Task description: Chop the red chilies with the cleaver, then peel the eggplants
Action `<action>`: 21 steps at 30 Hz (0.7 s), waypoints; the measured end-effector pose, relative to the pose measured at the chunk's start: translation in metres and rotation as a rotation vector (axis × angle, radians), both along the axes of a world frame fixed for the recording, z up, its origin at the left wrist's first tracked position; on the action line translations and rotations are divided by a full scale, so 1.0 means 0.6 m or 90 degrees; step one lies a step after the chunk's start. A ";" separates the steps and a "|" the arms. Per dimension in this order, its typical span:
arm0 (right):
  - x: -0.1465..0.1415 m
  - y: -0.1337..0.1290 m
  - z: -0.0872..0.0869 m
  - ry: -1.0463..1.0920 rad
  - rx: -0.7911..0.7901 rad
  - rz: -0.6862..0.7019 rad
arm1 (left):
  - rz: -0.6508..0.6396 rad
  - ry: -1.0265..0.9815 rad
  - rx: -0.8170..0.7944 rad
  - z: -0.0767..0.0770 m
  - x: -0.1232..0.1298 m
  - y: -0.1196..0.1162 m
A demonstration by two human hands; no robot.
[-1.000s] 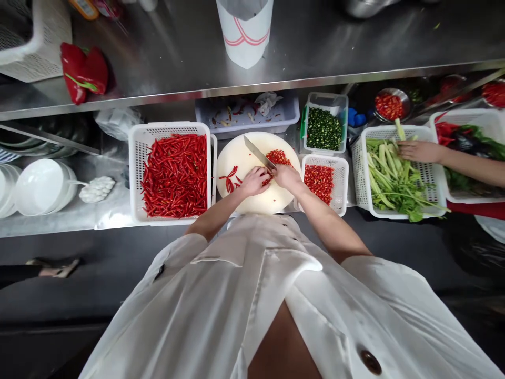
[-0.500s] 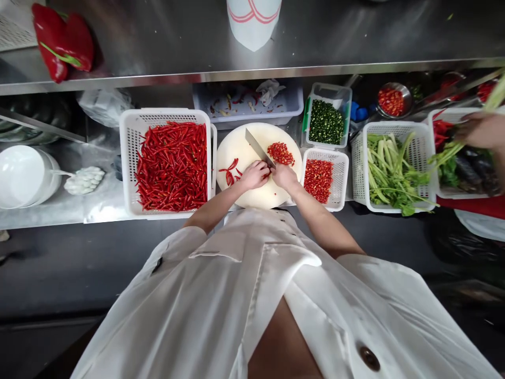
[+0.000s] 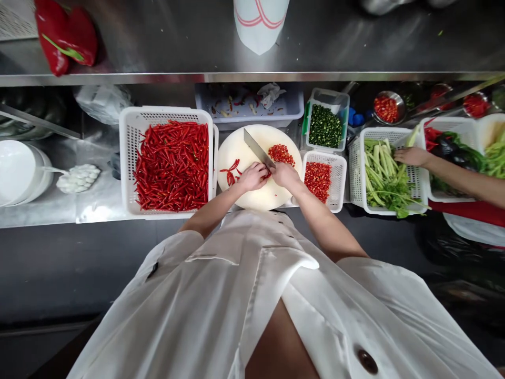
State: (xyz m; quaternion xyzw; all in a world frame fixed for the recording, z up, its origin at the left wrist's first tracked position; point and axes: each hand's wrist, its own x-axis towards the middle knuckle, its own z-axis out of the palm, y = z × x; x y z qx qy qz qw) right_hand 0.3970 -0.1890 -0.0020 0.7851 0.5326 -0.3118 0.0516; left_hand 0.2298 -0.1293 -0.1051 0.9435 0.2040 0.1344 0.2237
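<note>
My right hand [image 3: 285,175] grips a cleaver [image 3: 255,146] by its handle. Its broad blade points up and left across the round white cutting board [image 3: 252,201]. Close beside the blade, the curled fingers of my left hand [image 3: 253,177] press red chilies [image 3: 265,175] against the board. A few whole chilies [image 3: 230,172] lie loose at the board's left side. Chopped chilies [image 3: 281,154] form a small pile at the upper right, beyond my right hand. The cleaver's handle is mostly hidden in my fist.
A white basket of whole red chilies [image 3: 125,158] stands left. On the right are a basket of chopped chilies [image 3: 338,184], a tub of chopped green peppers [image 3: 335,99] and a celery basket [image 3: 356,173], where another person's hand [image 3: 412,156] reaches in. A steel shelf edge [image 3: 158,79] runs across above.
The other person's hand has come left and down to the celery basket. My hands stay at nearly the same spot on the board, and the view has shifted slightly.
</note>
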 end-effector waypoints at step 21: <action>-0.017 -0.008 -0.011 -0.004 -0.005 -0.008 | 0.052 -0.014 -0.022 -0.008 -0.017 0.016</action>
